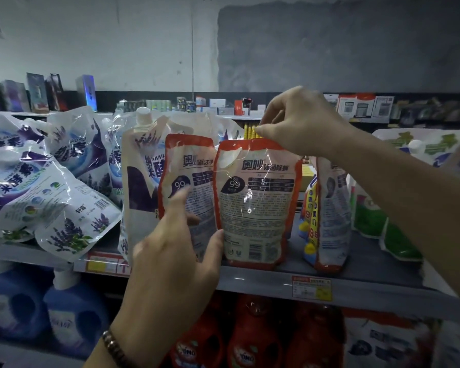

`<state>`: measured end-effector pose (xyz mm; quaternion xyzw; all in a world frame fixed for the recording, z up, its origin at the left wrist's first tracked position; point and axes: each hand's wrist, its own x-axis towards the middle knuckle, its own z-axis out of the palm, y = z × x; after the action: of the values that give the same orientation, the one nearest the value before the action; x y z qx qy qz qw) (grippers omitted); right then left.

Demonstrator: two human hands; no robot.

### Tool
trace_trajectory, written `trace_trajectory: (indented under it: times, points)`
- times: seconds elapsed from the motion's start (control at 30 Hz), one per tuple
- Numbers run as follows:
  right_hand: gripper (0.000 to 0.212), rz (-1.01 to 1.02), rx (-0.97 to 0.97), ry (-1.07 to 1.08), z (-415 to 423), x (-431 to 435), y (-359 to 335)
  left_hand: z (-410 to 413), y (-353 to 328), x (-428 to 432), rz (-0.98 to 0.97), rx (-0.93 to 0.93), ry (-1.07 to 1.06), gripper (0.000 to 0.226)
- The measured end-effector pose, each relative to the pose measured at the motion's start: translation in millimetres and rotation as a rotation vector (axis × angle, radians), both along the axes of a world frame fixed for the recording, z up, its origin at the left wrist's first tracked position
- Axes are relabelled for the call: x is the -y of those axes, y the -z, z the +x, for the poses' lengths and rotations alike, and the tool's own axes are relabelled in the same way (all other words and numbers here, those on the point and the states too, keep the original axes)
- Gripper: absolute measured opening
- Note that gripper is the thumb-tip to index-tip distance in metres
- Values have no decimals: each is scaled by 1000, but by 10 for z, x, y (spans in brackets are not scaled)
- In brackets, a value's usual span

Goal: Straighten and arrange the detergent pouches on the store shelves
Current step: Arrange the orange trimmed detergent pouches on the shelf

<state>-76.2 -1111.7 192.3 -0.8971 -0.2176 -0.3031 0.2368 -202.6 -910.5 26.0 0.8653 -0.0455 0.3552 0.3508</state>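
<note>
While the red-edged white plastic detergent pouch stands upright near the front of the grey metal shelf, the right hand pinches its top and the left hand, fingers straight and apart, steadies its lower side. It looks mid-squaring; next it needs lining up with its neighbours. I count three such red-edged pouches and about five lavender-printed white pouches.

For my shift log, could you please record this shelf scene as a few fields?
right hand: pinches top edge of front red pouch
left hand: straight fingers rest on second red pouch, thumb at front pouch's side
front red pouch: upright on shelf, back label outward
purple pouches: slumped at left
</note>
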Motion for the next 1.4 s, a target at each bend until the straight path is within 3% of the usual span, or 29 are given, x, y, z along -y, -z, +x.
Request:
trace_trajectory:
  times: [0.07,0.13,0.37,0.53,0.73,0.9,1.17,1.4]
  points:
    - [13,-39,-28,28,49,57,25,0,40,66,84,-9,-16,52]
    - [17,-72,-75,36,73,96,41,54,72,116,119,-87,12,40]
    - [27,-177,-50,2,115,162,135,241,221,100,70,-224,167,45]
    - [19,-198,0,-21,131,163,168,290,243,84,42,-234,215,27]
    - [7,-177,147,-61,85,194,252,324,203,21,19,-204,272,19]
    - [6,-130,259,-115,53,174,301,339,218,-82,-15,-202,288,21]
    - [11,-74,468,-109,-12,130,293,361,221,-173,-47,-200,278,4]
    - [11,0,474,-120,-216,175,222,424,207,-238,-214,-238,272,41]
